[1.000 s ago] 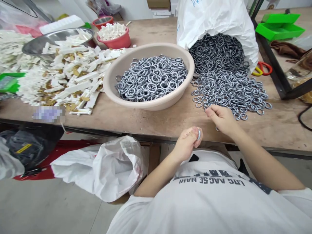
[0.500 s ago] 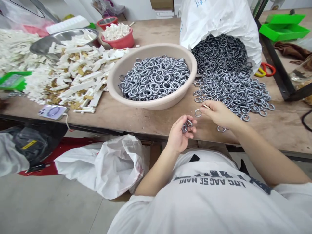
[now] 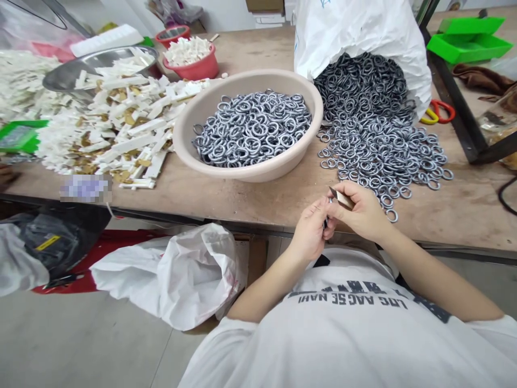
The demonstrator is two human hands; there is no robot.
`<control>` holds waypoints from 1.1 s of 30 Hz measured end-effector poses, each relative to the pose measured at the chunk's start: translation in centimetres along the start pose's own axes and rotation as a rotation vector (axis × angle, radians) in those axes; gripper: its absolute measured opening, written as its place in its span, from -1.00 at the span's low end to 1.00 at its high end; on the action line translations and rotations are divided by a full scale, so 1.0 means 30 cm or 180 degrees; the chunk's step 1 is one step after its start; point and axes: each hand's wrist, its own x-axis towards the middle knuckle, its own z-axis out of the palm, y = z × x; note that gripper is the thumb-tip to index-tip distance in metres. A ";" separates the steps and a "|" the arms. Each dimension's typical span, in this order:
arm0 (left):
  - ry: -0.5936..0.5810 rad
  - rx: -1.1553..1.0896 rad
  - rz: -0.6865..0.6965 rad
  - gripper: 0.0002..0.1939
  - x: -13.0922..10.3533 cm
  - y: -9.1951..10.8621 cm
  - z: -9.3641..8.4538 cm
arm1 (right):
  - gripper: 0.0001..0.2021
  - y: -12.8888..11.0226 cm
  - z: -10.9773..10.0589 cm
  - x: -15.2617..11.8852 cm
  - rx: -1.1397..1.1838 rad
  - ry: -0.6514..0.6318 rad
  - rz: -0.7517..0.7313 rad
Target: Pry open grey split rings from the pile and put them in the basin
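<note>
Both of my hands meet at the table's front edge. My left hand (image 3: 313, 229) is closed on grey rings; a sliver of a ring (image 3: 325, 221) shows between the fingers, the rest is hidden. My right hand (image 3: 361, 213) grips a small knife (image 3: 342, 199) with a dark pointed tip and a pale tan body. Its fingertips touch those of my left hand around the rings. Just beyond my right hand, a loose pile of grey rings (image 3: 388, 153) spills out of a white sack (image 3: 359, 27). To the left stands a beige basin (image 3: 250, 173) heaped with similar rings.
White and tan plastic strips (image 3: 133, 126) are heaped at the left, beside a steel bowl (image 3: 60, 81) and a red bowl (image 3: 197, 69). Scissors (image 3: 440, 112) lie right of the sack, near a black metal frame (image 3: 464, 118). Another white sack (image 3: 189, 280) hangs below the table.
My right hand has moved left and down to meet my left hand, and the knife now shows more fully. My left hand has closed over the rings. Loose rings near my right hand have shifted.
</note>
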 end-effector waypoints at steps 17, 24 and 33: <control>0.0236 -0.0188 0.0268 -0.40 0.002 -0.013 0.013 | -0.63 -0.066 -0.009 -0.060 -0.1914 -0.0327 -0.0695; 0.0092 -0.0036 0.0195 -0.42 -0.011 -0.010 -0.015 | -0.54 -0.027 -0.006 -0.016 -0.1202 -0.0354 -0.0047; 0.0176 0.0374 0.0387 -0.54 -0.021 0.013 -0.077 | -0.53 0.094 -0.053 0.299 -0.3009 -0.0381 0.0307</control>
